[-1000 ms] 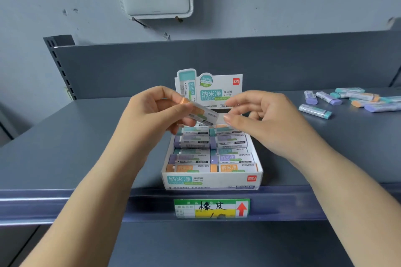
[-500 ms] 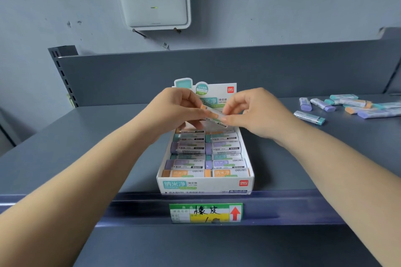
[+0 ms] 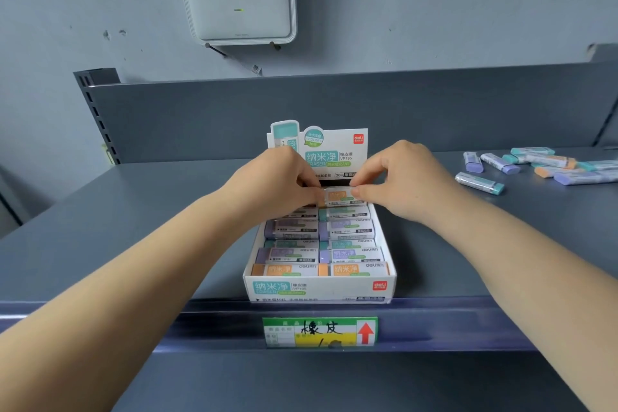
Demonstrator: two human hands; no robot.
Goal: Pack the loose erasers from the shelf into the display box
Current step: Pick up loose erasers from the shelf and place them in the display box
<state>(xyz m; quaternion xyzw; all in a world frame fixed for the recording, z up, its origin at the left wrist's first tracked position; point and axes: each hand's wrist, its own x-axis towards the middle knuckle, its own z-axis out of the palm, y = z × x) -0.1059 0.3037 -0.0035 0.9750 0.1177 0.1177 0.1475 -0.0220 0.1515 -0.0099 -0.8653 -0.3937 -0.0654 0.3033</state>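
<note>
The white display box (image 3: 319, 288) sits at the front edge of the shelf, full of rows of erasers lying flat. An orange eraser (image 3: 341, 196) lies at the back row. Loose erasers (image 3: 535, 165) lie scattered to the right.

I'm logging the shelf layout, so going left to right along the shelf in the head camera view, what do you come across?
Left hand → orange eraser pinched by both hands at the back of the display box → right hand → lone teal-capped eraser → pile of loose erasers at the far right.
</note>
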